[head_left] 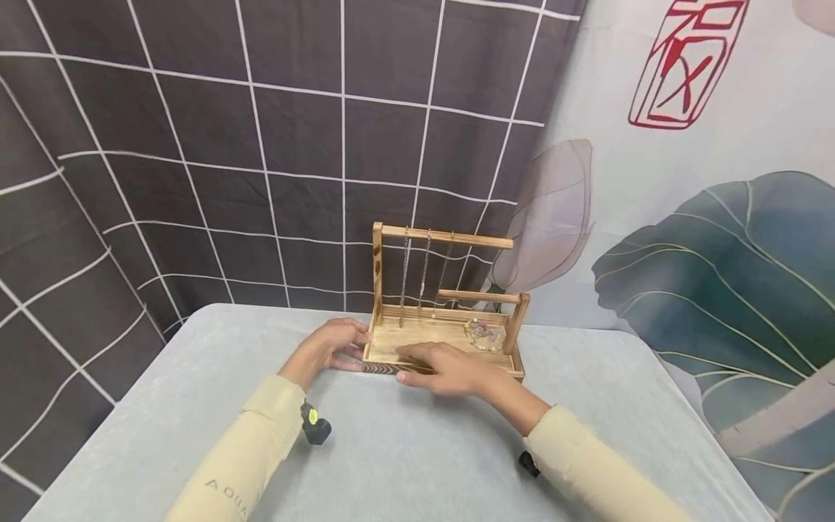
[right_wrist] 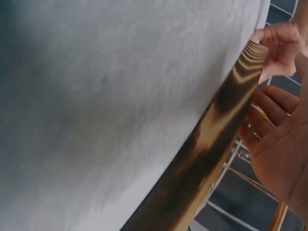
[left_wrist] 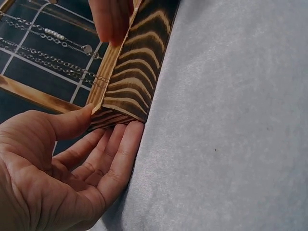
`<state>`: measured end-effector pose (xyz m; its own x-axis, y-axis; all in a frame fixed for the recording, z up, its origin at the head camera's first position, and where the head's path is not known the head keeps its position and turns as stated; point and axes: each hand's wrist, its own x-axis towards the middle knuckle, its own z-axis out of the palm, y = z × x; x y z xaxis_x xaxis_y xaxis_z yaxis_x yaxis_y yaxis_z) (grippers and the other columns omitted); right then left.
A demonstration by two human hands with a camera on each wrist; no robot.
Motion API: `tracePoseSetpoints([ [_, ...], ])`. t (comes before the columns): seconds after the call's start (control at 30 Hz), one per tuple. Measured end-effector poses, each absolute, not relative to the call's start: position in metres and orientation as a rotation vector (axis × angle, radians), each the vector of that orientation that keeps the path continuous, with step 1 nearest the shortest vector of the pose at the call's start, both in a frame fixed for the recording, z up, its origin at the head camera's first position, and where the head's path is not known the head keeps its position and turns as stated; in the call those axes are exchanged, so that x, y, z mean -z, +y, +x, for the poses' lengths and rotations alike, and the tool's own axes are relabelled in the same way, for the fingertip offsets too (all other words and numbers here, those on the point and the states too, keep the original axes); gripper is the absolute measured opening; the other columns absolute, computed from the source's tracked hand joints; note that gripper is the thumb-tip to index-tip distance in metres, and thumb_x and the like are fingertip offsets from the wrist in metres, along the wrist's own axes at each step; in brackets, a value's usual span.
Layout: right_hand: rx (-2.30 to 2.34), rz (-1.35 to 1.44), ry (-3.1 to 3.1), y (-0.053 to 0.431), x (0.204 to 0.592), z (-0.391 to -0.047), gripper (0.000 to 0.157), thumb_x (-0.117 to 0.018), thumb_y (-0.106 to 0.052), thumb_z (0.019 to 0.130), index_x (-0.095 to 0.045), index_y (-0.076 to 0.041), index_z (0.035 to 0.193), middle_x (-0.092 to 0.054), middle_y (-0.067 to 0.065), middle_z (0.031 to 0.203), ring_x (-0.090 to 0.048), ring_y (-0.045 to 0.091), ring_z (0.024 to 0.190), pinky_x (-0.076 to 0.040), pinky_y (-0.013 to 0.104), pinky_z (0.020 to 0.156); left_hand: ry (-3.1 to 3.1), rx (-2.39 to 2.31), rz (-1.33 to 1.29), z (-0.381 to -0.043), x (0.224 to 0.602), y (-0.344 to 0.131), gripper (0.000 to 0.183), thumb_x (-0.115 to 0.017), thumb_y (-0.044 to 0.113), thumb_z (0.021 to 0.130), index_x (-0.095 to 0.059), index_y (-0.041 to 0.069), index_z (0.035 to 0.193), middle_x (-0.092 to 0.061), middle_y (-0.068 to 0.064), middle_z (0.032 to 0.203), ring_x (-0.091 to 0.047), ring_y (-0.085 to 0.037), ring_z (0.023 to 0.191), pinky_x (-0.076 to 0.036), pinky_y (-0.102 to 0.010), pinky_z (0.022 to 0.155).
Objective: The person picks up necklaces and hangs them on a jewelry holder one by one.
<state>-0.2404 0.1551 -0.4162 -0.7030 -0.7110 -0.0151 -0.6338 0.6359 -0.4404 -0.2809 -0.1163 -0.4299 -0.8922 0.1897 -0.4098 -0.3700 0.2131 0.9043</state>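
Note:
A wooden jewellery stand (head_left: pixel 378 368) with a shallow tray and two crossbars stands on the table in the head view. My left hand (head_left: pixel 335 344) grips the tray's left end, thumb at the rim and fingers against the outer end wall, as the left wrist view shows. Over the front rim reaches my right hand (head_left: pixel 450 371), its fingers extended into the tray and its thumb outside the front wall (right_wrist: pixel 207 139). What those fingertips touch is hidden. Several chain necklaces (head_left: pixel 404 279) hang from the taller bar. Beaded jewellery (head_left: pixel 484 332) lies in the tray's right part.
A pale grey cloth covers the table (head_left: pixel 365 464). Close behind the stand hangs a dark curtain (head_left: pixel 293 130) with a white grid. A pale curtain (head_left: pixel 613 283) with leaf prints is at the right. The lower crossbar (head_left: pixel 479 296) rises at the tray's right.

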Motion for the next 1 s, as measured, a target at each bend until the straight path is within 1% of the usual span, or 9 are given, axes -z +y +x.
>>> tracePoseSetpoints([
  [0.1,0.583,-1.105,2.656,0.145,0.423,-0.244,0.067,-0.057,-0.055,0.116,-0.058,-0.008,0.164,-0.065,0.013,0.163,-0.064,0.032,0.151,-0.053,0.051,0.132,2.065,-1.719,-0.167,-0.28,0.431,-0.117,0.037,-0.068,0.006,0.108,-0.061,-0.002,0.144,-0.072,-0.013,0.114,-0.071,-0.021,0.088,-0.076,-0.046,0.086],
  [0.17,0.566,-1.076,2.642,0.14,0.426,-0.245,0.068,-0.057,-0.058,0.115,-0.059,-0.01,0.163,-0.069,0.011,0.159,-0.069,0.028,0.145,-0.056,0.048,0.13,2.062,-1.718,-0.17,-0.28,0.432,-0.118,0.037,-0.068,0.006,0.108,-0.061,-0.002,0.144,-0.072,-0.013,0.114,-0.072,-0.021,0.088,-0.076,-0.045,0.086],
  [0.23,0.556,-1.043,2.63,0.135,0.428,-0.246,0.07,-0.056,-0.061,0.114,-0.06,-0.01,0.163,-0.073,0.011,0.154,-0.074,0.025,0.136,-0.059,0.047,0.126,2.059,-1.714,-0.172,-0.28,0.434,-0.117,0.038,-0.068,0.006,0.108,-0.061,-0.002,0.144,-0.073,-0.013,0.113,-0.072,-0.021,0.089,-0.076,-0.045,0.085],
  [0.33,0.547,-0.991,2.618,0.133,0.43,-0.247,0.072,-0.055,-0.064,0.114,-0.061,-0.01,0.162,-0.076,0.011,0.149,-0.078,0.022,0.126,-0.061,0.047,0.123,2.056,-1.715,-0.178,-0.28,0.434,-0.117,0.038,-0.068,0.006,0.108,-0.061,-0.002,0.145,-0.073,-0.013,0.112,-0.072,-0.021,0.089,-0.076,-0.045,0.085],
  [0.4,0.539,-0.957,2.623,0.134,0.429,-0.248,0.073,-0.053,-0.065,0.114,-0.06,-0.012,0.162,-0.074,0.01,0.152,-0.076,0.024,0.13,-0.059,0.049,0.125,2.055,-1.717,-0.179,-0.281,0.434,-0.116,0.038,-0.068,0.006,0.108,-0.061,-0.002,0.145,-0.074,-0.012,0.112,-0.073,-0.021,0.088,-0.076,-0.045,0.086],
  [0.57,0.479,-0.873,2.657,0.144,0.421,-0.25,0.074,-0.048,-0.071,0.114,-0.06,-0.018,0.164,-0.068,0.007,0.161,-0.067,0.03,0.147,-0.053,0.052,0.132,2.065,-1.723,-0.175,-0.283,0.431,-0.117,0.038,-0.068,0.006,0.107,-0.061,-0.002,0.144,-0.074,-0.011,0.109,-0.073,-0.02,0.085,-0.076,-0.046,0.086],
  [0.73,0.414,-0.76,2.697,0.159,0.415,-0.253,0.083,-0.04,-0.08,0.111,-0.059,-0.02,0.165,-0.064,0.009,0.165,-0.062,0.037,0.153,-0.05,0.058,0.133,2.066,-1.718,-0.173,-0.283,0.43,-0.117,0.042,-0.068,0.007,0.107,-0.06,-0.002,0.147,-0.073,-0.01,0.108,-0.071,-0.019,0.085,-0.076,-0.045,0.086],
  [0.87,0.384,-0.687,2.728,0.173,0.414,-0.26,0.082,-0.035,-0.078,0.113,-0.058,-0.018,0.166,-0.062,0.012,0.167,-0.059,0.042,0.155,-0.047,0.062,0.135,2.065,-1.709,-0.174,-0.282,0.429,-0.117,0.042,-0.068,0.008,0.108,-0.059,-0.001,0.148,-0.072,-0.009,0.11,-0.071,-0.019,0.086,-0.076,-0.045,0.087],
  [1.0,0.385,-0.601,2.749,0.183,0.415,-0.266,0.078,-0.029,-0.071,0.118,-0.058,-0.017,0.166,-0.057,0.012,0.172,-0.052,0.043,0.16,-0.04,0.063,0.139,2.067,-1.705,-0.177,-0.282,0.429,-0.117,0.041,-0.068,0.008,0.108,-0.06,-0.001,0.147,-0.072,-0.01,0.11,-0.071,-0.019,0.086,-0.076,-0.045,0.087],
])
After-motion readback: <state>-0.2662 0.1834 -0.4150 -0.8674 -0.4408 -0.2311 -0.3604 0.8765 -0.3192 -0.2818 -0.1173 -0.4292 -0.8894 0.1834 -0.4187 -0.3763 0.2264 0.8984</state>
